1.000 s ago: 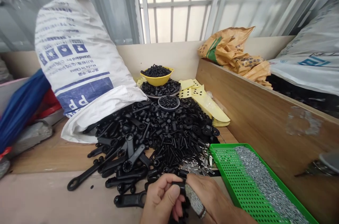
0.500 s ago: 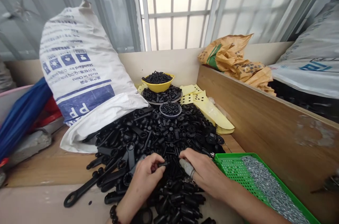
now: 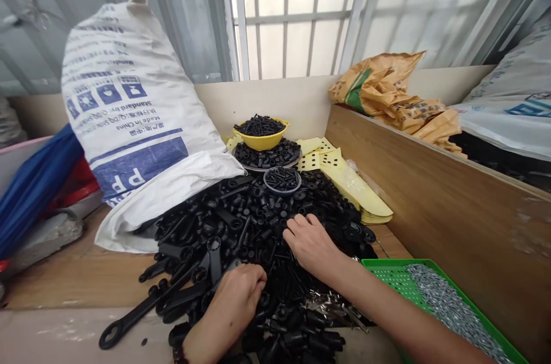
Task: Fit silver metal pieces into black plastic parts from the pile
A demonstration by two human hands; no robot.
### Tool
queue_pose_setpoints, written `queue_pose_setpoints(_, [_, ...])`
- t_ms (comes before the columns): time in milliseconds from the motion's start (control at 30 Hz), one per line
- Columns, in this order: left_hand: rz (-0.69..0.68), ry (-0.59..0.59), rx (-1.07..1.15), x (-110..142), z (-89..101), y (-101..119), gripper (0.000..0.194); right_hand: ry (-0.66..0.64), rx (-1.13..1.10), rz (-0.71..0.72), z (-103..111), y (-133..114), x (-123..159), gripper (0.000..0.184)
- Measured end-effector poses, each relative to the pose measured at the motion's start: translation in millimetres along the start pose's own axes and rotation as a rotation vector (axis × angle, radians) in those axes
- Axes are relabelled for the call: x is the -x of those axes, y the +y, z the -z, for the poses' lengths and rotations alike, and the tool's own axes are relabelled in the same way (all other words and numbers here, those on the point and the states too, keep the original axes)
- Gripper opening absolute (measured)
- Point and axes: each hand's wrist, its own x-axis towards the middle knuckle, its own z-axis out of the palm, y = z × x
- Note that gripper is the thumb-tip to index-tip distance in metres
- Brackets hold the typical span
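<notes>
Right hand farther up pile

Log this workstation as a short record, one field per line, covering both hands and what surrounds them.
Left hand: the left hand is low over the pile of black parts, fingers curled; whether it grips anything is hidden
Right hand: the right hand is farther forward, fingertips down at the pile; any grip is hidden
Back: yellow bowl heaped with black pieces
Left side: white sack with printed lettering
Right side: green tray partly covered with silvery pieces
</notes>
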Motion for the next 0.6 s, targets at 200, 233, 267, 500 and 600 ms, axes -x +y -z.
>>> queue_pose_setpoints(200, [-0.038, 0.042, 0.038, -21, 13.7, 26, 0.014, 0.074, -0.371, -0.098, 14, 12, 6, 0.019])
queue_pose_setpoints(233, [-0.031, 0.061, 0.026, -27, 13.9, 31, 0.014, 0.08, -0.435, -0.103, 16, 10, 7, 0.017])
queue_pose_setpoints(267, [-0.027, 0.081, 0.014, -34, 13.5, 36, 0.014, 0.088, -0.491, -0.108, 17, 7, 8, 0.016])
queue_pose_setpoints(500, [-0.095, 0.063, -0.065, -48, 2.9, 49, 0.022, 0.064, -0.549, -0.083, 32, -1, 28, 0.015])
queue_pose_setpoints(600, [-0.124, 0.02, -0.089, -42, 3.5, 48, 0.018, -0.096, -0.435, -0.07, 36, 4, 39, 0.019])
